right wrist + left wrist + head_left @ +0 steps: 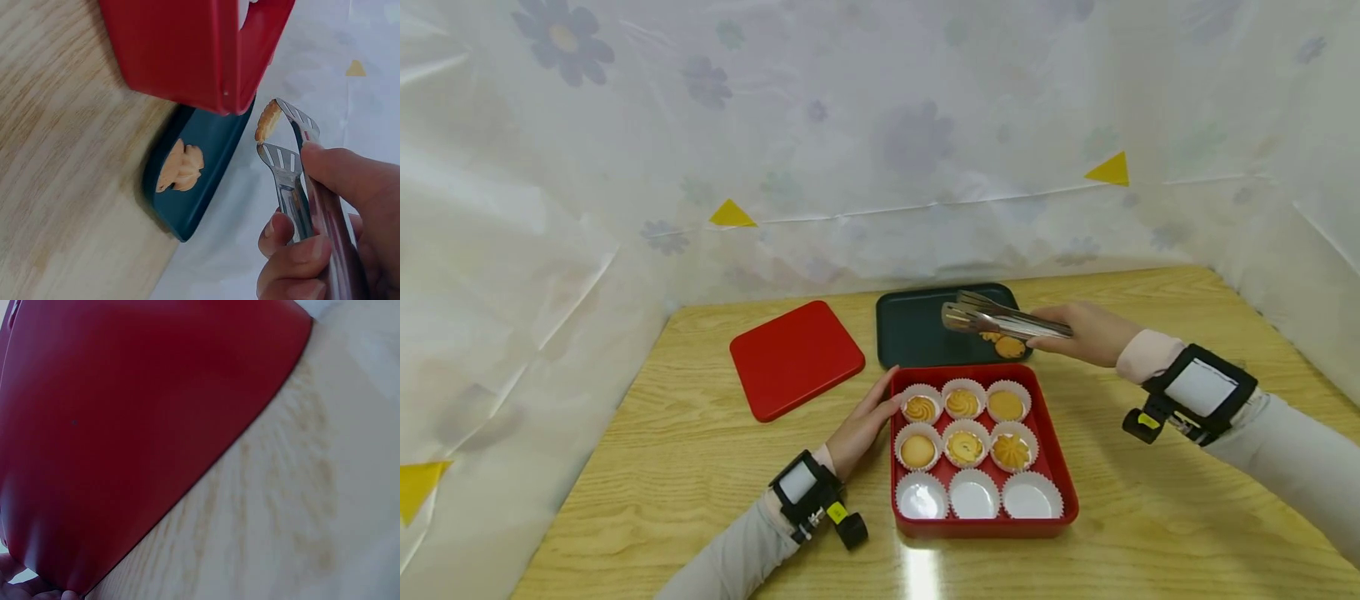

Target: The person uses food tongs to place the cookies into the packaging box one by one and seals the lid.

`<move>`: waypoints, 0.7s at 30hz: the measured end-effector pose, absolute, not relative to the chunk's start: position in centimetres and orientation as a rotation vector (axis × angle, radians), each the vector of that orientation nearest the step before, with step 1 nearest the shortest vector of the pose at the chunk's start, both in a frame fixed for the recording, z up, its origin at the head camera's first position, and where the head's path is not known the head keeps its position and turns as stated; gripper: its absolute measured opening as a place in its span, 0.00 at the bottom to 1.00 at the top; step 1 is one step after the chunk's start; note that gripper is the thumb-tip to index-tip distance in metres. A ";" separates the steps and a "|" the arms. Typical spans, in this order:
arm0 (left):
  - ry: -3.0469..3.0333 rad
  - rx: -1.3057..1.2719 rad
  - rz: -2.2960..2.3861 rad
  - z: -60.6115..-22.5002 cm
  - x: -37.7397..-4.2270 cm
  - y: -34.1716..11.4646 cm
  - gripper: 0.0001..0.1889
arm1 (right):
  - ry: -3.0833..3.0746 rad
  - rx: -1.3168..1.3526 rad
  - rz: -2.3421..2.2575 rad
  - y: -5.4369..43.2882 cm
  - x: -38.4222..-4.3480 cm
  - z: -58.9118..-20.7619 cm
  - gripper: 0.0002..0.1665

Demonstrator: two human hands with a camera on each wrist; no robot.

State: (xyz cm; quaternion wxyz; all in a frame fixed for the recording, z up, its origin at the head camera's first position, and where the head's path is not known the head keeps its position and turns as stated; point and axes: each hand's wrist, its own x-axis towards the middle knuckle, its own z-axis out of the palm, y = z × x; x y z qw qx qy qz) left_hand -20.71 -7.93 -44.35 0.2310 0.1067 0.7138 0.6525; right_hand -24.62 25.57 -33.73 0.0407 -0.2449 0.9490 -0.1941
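Note:
My right hand (1086, 332) grips metal tongs (1011, 321) above the right part of the dark green tray (910, 329). In the right wrist view, the slotted tips of the tongs pinch a cookie (267, 122) seen on edge. My left hand (861, 429) rests against the left wall of a red box (1063, 467), near its far left corner. White paper cups (973, 496) stand in three rows in the box. Each cup in the far and middle rows has a cookie (917, 451); the near row's cups hold none.
Cookies (184, 165) lie at the right end of the green tray, partly behind the tongs in the head view. A flat red lid (797, 358) lies on the wooden table (700, 450), left of the tray. Behind the table hangs a flower-patterned sheet (850, 125).

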 end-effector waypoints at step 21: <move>1.966 0.310 1.792 -44.5 -20.7 -8.1 0.32 | 2.836 -0.933 -0.650 24.4 -20.6 -32.0 0.27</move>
